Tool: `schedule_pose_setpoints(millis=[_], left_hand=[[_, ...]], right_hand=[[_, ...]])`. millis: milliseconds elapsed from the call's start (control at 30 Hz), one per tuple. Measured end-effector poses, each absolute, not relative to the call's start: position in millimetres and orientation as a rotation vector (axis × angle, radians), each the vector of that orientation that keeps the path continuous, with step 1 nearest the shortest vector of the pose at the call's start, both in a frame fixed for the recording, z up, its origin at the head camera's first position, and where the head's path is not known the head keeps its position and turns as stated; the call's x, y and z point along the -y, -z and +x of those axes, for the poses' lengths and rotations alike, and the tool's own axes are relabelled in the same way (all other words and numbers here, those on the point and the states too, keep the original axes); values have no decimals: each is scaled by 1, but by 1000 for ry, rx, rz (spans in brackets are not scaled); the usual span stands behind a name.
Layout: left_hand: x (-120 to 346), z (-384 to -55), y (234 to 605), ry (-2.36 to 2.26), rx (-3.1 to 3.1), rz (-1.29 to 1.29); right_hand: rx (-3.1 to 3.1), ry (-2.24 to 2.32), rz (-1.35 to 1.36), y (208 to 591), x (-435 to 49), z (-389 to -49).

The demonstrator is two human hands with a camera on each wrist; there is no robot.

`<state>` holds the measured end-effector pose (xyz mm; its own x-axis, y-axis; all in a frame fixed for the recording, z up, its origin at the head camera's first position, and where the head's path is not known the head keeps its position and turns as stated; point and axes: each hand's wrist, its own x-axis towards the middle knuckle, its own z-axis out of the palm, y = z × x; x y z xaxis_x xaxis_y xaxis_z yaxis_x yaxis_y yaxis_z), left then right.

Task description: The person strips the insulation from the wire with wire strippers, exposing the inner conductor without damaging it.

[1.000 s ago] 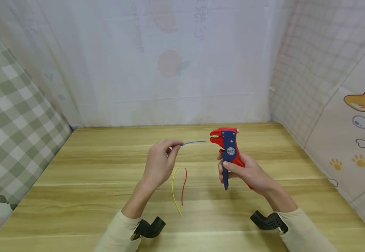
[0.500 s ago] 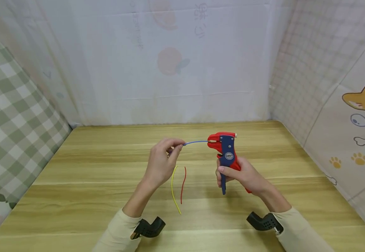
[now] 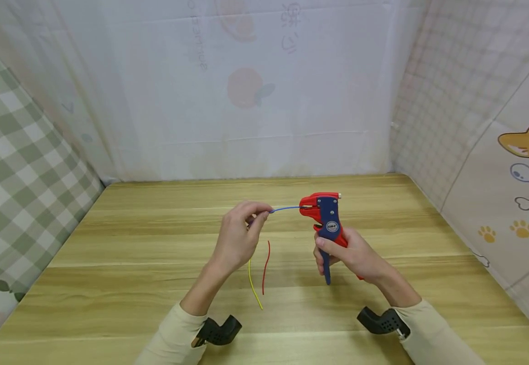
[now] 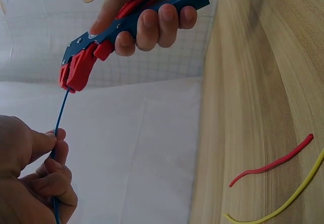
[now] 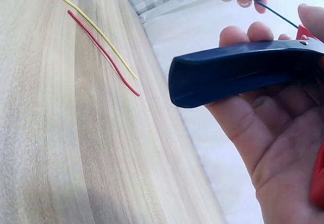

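Note:
Between thumb and fingers my left hand (image 3: 240,235) pinches a blue wire (image 3: 286,208) above the table. The wire's free end reaches into the red jaws of a wire stripper (image 3: 329,218). My right hand (image 3: 353,253) grips the stripper by its blue and red handles, its head pointing left. In the left wrist view the blue wire (image 4: 62,114) runs straight from the fingertips to the mouth of the stripper (image 4: 83,57). How deep the end sits inside is hidden. From the right wrist, the blue handle (image 5: 238,75) lies across the fingers.
On the wooden table (image 3: 155,284) lie a red wire (image 3: 266,268) and a yellow wire (image 3: 254,286), the latter partly behind the left hand. A white curtain (image 3: 255,152) stands behind, a checked cloth (image 3: 27,167) at the left and a patterned cloth (image 3: 483,177) at the right.
The stripper has come left and down, so the blue wire's end, formerly apart, now sits in its jaws. The left hand has shifted slightly right. The gap between the jaws has narrowed.

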<state>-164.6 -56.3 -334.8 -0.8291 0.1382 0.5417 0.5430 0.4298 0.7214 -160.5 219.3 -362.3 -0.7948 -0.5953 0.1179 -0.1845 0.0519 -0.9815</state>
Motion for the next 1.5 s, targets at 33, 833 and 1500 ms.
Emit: schedule_pose_setpoints(millis=[33, 833, 1500], left_hand=[[56, -164, 335, 1371, 2291, -577], [54, -162, 334, 1363, 2349, -544], [54, -161, 335, 1368, 2340, -556]], right_hand=[[-2018, 1800, -792, 362, -219, -161], [-2057, 1792, -754, 362, -216, -161], [-2037, 1797, -739, 361, -217, -159]])
